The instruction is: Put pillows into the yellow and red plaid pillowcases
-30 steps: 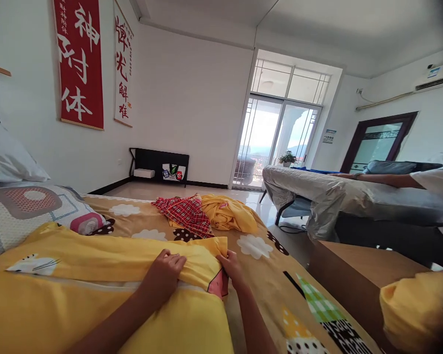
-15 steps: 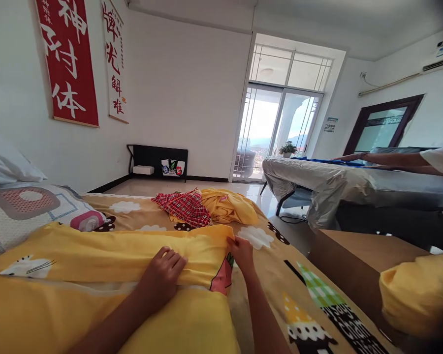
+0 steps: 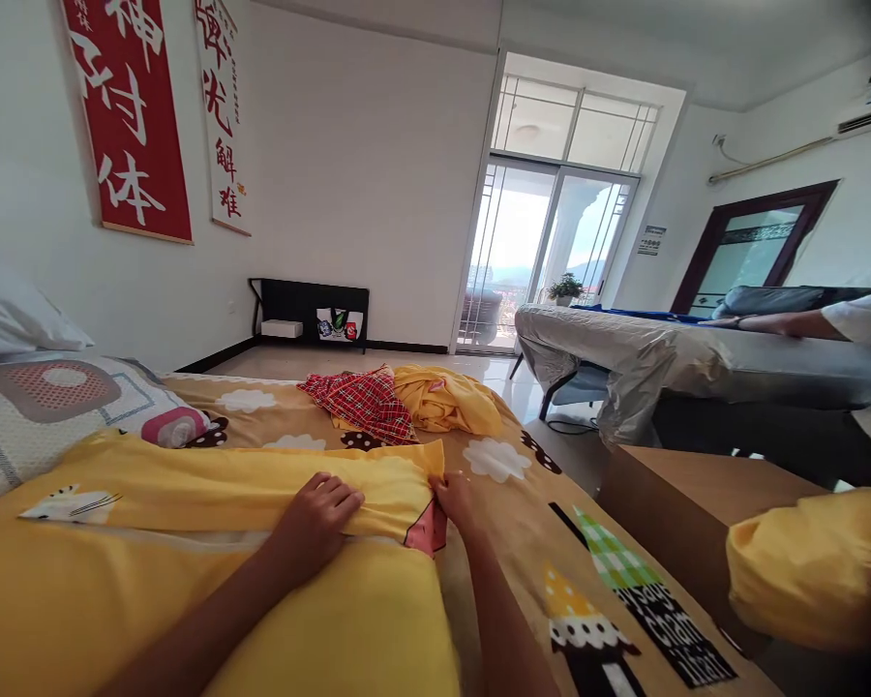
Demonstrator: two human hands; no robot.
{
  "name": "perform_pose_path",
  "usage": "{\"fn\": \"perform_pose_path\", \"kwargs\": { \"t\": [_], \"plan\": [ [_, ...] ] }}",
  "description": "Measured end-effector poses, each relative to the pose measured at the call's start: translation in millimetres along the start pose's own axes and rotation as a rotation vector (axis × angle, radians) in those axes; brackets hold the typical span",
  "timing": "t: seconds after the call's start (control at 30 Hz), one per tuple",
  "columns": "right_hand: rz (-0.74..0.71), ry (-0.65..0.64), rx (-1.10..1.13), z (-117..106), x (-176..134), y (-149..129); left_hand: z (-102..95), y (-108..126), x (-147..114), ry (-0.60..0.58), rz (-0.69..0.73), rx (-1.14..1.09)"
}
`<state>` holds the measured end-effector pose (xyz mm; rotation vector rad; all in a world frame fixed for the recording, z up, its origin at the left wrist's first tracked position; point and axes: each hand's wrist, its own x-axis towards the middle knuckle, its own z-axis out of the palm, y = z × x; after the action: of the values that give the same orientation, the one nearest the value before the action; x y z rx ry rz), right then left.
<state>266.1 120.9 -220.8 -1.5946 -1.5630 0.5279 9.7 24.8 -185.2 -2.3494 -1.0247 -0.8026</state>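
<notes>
A yellow printed cloth (image 3: 210, 489) lies spread over the bed, its far part folded toward me into a long band. A white cat print shows at its left and a pink carrot print at its right end. My left hand (image 3: 317, 518) rests on the middle of the band, fingers curled on the fabric. At the band's right end, my right hand (image 3: 456, 499) pinches the edge by the carrot print; its fingertips are partly hidden. Beyond the band lie a red plaid cloth (image 3: 367, 402) and a crumpled yellow cloth (image 3: 450, 402).
The bed has a brown patterned sheet (image 3: 500, 542) and a pillow (image 3: 58, 397) at left. To the right stand a cardboard box (image 3: 668, 494) and a yellow bundle (image 3: 805, 571). Behind them, another person's arm (image 3: 784, 324) reaches over a plastic-covered table (image 3: 610, 334).
My right hand has shifted slightly left with the cloth's right end, and the carrot print shows smaller. My left hand stays nearly in place. The other person's arm has drawn back right.
</notes>
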Motion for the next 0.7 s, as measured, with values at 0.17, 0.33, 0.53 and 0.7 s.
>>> {"fn": "perform_pose_path", "kwargs": {
  "t": [0.17, 0.33, 0.53, 0.7],
  "plan": [
    [-0.293, -0.015, -0.012, -31, -39, -53, -32.5, -25, 4, -0.073, -0.196, 0.131],
    [-0.573, -0.091, -0.244, 3, -85, -99, -51.0, -21, 9, 0.038, -0.195, 0.383],
    [-0.291, -0.059, -0.473, 4, -60, -81, -39.4, 27, -3, -0.127, 0.114, 0.184],
    [-0.266, -0.025, -0.499, -10, -56, -77, -30.9, 49, 4, -0.410, 0.106, -0.071]
  ]
}}
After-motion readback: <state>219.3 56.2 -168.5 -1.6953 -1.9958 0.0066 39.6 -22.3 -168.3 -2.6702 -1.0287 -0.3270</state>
